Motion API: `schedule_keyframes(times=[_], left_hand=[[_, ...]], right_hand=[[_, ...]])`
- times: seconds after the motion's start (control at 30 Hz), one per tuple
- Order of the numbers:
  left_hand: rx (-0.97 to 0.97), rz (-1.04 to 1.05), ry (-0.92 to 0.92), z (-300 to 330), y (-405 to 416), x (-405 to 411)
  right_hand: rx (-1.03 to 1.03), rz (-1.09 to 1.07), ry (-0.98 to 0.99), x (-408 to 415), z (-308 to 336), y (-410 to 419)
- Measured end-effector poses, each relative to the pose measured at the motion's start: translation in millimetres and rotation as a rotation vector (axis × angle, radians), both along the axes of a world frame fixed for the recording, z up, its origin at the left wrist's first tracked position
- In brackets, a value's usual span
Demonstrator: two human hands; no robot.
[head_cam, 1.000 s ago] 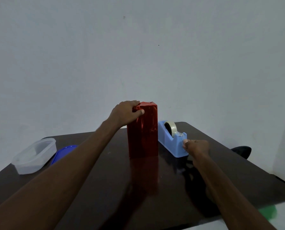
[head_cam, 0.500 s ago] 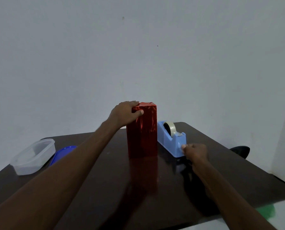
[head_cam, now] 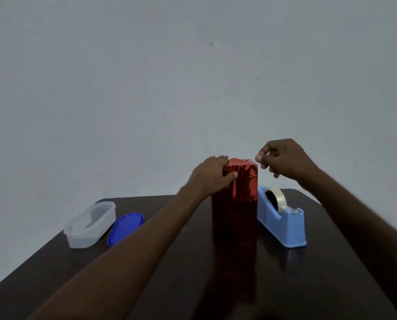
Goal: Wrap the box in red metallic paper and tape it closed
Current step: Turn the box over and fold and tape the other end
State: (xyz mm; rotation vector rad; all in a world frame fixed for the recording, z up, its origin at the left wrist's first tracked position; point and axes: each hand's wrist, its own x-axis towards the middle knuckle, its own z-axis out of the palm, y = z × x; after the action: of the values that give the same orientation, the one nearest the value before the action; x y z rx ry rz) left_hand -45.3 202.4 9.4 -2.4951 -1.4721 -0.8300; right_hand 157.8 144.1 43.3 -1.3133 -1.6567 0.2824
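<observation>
The box (head_cam: 234, 204), wrapped in red paper, stands upright on the worktop (head_cam: 308, 285), its long axis vertical. The left hand (head_cam: 210, 179) clamps its top. The right hand (head_cam: 283, 160) hovers just right of the top, fingers pinched together (tape unseen). One box, one tape dispenser (head_cam: 281, 218) right of it.

Single head-worn view, forward and slightly down over a dark table (head_cam: 308, 296), close in.

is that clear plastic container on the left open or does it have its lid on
Open. The clear container shows a bare rim with no lid on it, and a blue lid lies flat on the table beside it.
</observation>
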Motion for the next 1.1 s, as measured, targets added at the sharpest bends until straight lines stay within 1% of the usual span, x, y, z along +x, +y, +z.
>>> schedule_keyframes(times=[0.13,0.3,0.43,0.63,0.77,0.83,0.9,1.0,1.1], left_hand=[[0.007,0.011,0.039,0.4,-0.4,2.5],[0.031,0.003,0.055,-1.9,1.7,2.3],[0.034,0.002,0.061,-2.9,4.1,1.4],[0.056,0.002,0.062,-1.0,1.1,1.8],[0.054,-0.004,0.058,-0.5,-1.2,1.7],[0.049,-0.008,0.057,0.7,-2.2,2.2],[0.050,-0.005,0.059,1.2,-2.8,3.1],[0.044,-0.009,0.060,1.9,-3.5,3.5],[0.024,-0.019,0.061,2.2,-3.4,3.2]], right_hand=[[-0.054,0.088,-0.255,-13.1,34.3,40.3],[-0.169,0.157,-0.419,-26.0,52.6,76.1],[-0.259,0.161,-0.470,-31.2,55.4,90.0],[-0.303,0.153,-0.484,-34.4,56.8,96.6],[-0.338,0.119,-0.540,-36.3,50.9,100.8],[-0.329,0.096,-0.572,-36.0,47.2,103.3],[-0.272,0.050,-0.635,-35.6,44.1,105.5],[-0.176,-0.067,-0.720,-34.3,38.3,106.3],[-0.112,-0.185,-0.746,-36.3,33.0,102.9]])
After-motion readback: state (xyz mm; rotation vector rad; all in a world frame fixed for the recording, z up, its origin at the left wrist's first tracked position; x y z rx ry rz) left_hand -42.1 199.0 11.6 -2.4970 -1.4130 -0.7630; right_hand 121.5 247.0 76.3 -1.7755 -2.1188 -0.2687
